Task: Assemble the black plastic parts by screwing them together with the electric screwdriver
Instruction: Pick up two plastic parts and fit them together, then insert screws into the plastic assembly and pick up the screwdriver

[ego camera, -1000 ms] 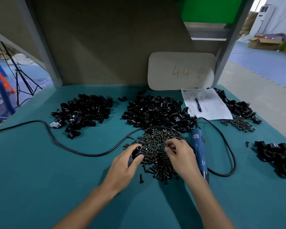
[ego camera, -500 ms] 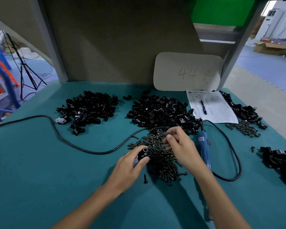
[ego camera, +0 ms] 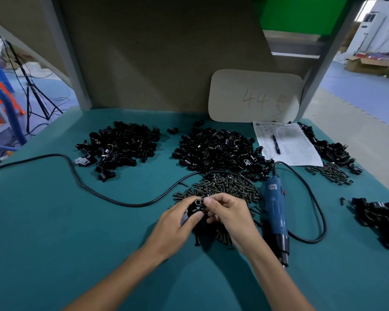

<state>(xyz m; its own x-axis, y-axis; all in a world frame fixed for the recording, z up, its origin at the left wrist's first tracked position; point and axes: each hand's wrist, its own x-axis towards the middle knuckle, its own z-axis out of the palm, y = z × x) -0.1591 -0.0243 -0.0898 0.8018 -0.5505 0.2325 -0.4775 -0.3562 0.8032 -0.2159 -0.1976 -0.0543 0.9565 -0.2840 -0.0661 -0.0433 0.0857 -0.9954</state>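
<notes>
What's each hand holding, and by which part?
Left hand grips a black plastic part round its body; right hand pinches something tiny, likely a screw; hold point unclear.

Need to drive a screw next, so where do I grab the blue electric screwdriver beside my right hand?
Likely the blue barrel of the electric screwdriver, taken from above and its left with the right hand. It lies flat, bit toward you, cord leaving the far end, so the mid-body is bare and nearest.
</notes>
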